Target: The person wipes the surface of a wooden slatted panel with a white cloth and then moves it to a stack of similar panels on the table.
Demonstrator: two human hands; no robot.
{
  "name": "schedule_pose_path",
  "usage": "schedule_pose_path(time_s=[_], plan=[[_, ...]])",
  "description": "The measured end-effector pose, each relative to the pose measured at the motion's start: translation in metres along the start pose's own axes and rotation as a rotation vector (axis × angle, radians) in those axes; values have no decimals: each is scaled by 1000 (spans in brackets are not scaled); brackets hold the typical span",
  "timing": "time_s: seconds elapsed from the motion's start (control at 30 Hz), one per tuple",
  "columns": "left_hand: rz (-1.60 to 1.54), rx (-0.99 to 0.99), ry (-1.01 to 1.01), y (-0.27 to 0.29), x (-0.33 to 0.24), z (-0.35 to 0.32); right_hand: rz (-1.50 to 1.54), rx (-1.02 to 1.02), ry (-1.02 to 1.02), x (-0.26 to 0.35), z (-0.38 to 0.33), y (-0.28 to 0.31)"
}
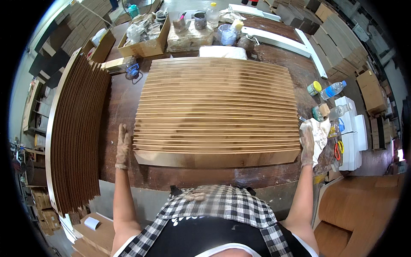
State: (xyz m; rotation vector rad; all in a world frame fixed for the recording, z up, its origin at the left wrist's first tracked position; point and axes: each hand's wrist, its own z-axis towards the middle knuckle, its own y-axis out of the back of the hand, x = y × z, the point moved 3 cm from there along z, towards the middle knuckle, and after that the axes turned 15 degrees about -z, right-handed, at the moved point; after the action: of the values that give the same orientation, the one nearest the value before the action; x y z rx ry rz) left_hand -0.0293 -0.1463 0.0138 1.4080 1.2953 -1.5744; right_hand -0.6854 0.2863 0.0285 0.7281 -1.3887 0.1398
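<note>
A row of long, narrow brown wooden strips (218, 111) lies side by side across the table in front of me, with a wider plain face along the near edge. Just off its left end, my left hand (123, 147) in a thin glove has its fingers stretched forward and holds nothing. By the right end, my right hand (307, 147), also gloved, reaches forward with its fingers extended. It lies against a crumpled white cloth (320, 135), which spreads out beside and beyond the fingers; whether any of it is gripped is hard to see.
Dark-edged boards (79, 128) stand stacked at the left. Bottles (333, 91), a yellow-lidded jar (314, 88) and scissors (338, 150) sit at the right. An open carton (147, 48), jars and a white block (222, 52) line the back, beside white bars (276, 40).
</note>
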Motion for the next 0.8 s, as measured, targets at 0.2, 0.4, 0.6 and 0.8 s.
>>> schedule_pose_path(time_s=[0.2,0.4,0.6,0.8], plan=[[225,137,310,-41,-6,46,-130,261,-5,33,52,-46],[217,129,257,-44,-5,37,-136,282,-28,24,53,-39],[313,67,391,-50,-25,27,-231,317,-3,40,52,-47],[135,78,412,-59,-24,31,-160,308,-93,16,59,-37]])
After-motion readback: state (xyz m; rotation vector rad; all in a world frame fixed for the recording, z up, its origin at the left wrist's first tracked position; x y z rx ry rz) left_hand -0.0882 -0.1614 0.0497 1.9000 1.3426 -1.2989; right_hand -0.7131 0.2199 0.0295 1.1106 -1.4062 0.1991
